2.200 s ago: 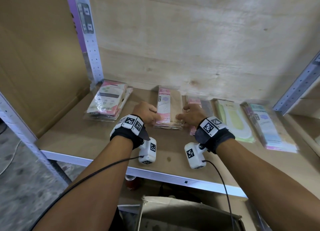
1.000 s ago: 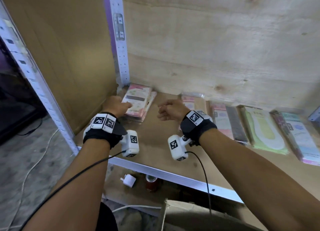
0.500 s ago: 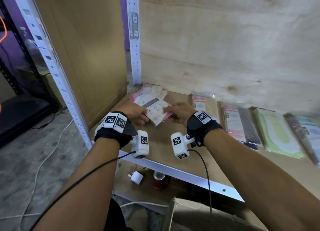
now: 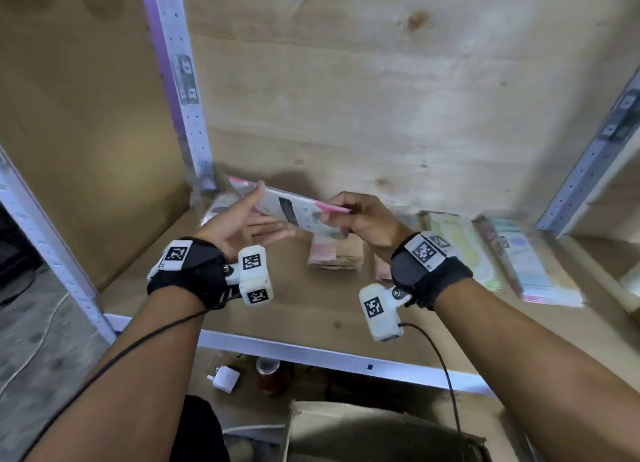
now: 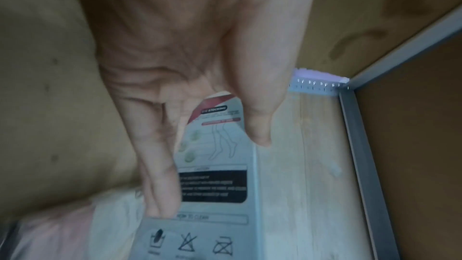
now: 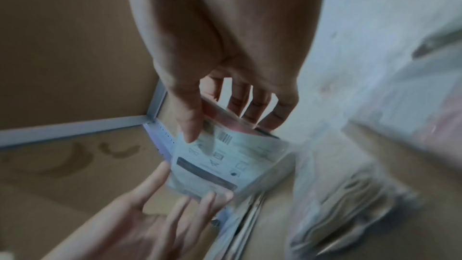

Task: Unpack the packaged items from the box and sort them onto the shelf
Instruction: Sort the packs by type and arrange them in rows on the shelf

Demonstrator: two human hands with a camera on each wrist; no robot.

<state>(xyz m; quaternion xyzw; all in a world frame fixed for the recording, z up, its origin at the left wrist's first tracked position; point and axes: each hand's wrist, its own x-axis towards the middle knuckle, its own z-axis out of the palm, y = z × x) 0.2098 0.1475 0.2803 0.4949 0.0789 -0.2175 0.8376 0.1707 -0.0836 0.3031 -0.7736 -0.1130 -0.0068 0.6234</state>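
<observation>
A flat white and pink packet (image 4: 298,210) hangs in the air above the wooden shelf (image 4: 277,306), printed back upward. My right hand (image 4: 337,219) pinches its right end between thumb and fingers; the same pinch is plain in the right wrist view (image 6: 225,129). My left hand (image 4: 266,216) lies palm up, its straight fingers (image 6: 190,203) under the packet's left end and the thumb against its edge. In the left wrist view the packet (image 5: 215,165) runs along those straight fingers (image 5: 160,175). The cardboard box (image 4: 363,434) sits low in front, its inside hidden.
On the shelf lie a pink pile (image 4: 221,207) in the left back corner, a beige and pink stack (image 4: 334,254), a green packet (image 4: 460,247) and a pale blue one (image 4: 530,264). Metal posts (image 4: 180,81) frame the bay. Below are a white plug (image 4: 225,378) and a red can (image 4: 268,375).
The packet has come up off the left pile and to the right. My right hand now pinches its end, and my left hand has turned palm up beneath it.
</observation>
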